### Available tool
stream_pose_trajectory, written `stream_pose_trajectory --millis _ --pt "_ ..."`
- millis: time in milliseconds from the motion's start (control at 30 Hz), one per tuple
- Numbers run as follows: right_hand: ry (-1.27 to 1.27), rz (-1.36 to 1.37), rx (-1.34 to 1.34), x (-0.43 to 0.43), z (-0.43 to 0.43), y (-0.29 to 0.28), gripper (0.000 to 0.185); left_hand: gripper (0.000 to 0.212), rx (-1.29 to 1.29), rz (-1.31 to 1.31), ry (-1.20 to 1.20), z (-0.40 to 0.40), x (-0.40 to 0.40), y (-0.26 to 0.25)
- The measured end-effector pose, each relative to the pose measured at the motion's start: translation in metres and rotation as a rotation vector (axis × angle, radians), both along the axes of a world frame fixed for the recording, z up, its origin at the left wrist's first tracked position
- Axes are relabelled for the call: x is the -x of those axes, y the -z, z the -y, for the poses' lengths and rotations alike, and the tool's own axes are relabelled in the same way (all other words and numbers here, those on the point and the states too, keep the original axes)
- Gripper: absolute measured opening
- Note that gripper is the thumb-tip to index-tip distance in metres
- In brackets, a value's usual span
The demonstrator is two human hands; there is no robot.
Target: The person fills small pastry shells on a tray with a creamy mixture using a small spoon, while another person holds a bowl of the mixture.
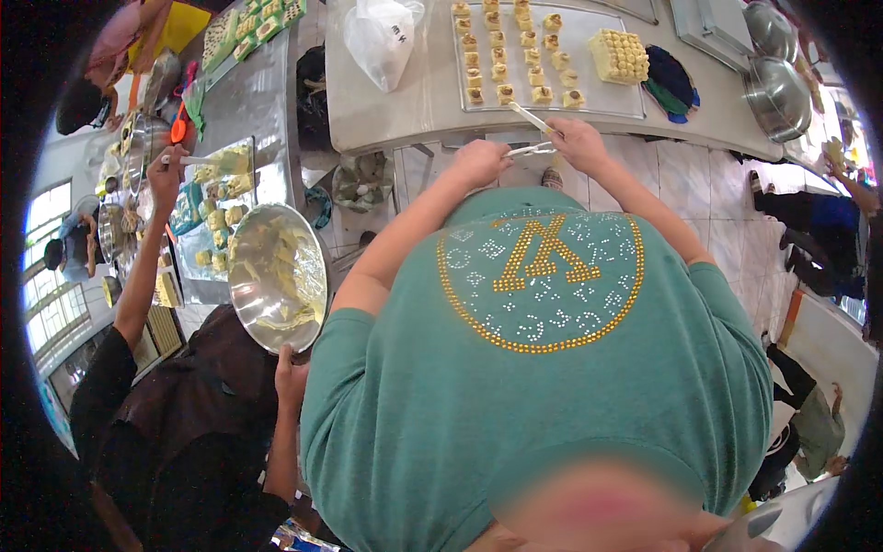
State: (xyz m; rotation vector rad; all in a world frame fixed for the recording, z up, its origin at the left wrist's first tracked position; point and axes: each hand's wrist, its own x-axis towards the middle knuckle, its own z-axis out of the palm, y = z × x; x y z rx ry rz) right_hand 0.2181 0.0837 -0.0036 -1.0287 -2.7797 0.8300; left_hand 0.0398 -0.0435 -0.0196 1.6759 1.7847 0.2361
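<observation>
In my right hand [581, 145] is a pale, flat-bladed tool [530, 118], its tip near the front edge of a glass or metal tray [621, 108]. My left hand [481, 163] grips a slim white utensil [531, 150] that reaches toward the right hand; its exact kind is unclear. Rows of small square cakes [499, 55] with browned tops stand on the tray. At the tray's right side sits a larger block [618, 56] covered in piped cream-coloured dabs. Both hands are held in front of the table edge, above the floor.
A plastic bag [383, 43] lies left of the tray. A dark cloth [669, 83] and steel bowls [778, 99] are to the right. At left, a co-worker's hands hold a spatula [200, 161] and a smeared steel bowl [278, 276] beside another table with cakes.
</observation>
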Motion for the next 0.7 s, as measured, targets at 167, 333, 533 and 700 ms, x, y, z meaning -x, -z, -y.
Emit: stream_pose_trajectory --millis 167,333,533,700 --pt "0.025 -0.012 0.059 0.003 -0.001 0.004 0.027 0.029 0.031 -0.162 -0.025 -0.002 0.004 -0.024" --pt "0.026 -0.026 0.048 0.005 -0.005 0.009 0.026 0.031 0.006 -0.13 -0.073 0.001 0.007 -0.023" --pt "0.017 -0.009 0.033 -0.003 -0.013 0.022 0.024 0.033 0.007 -0.118 -0.057 0.001 0.008 -0.017" --pt "0.039 0.001 0.089 -0.002 -0.003 0.005 0.026 0.032 -0.004 -0.095 -0.069 0.006 0.011 -0.014"
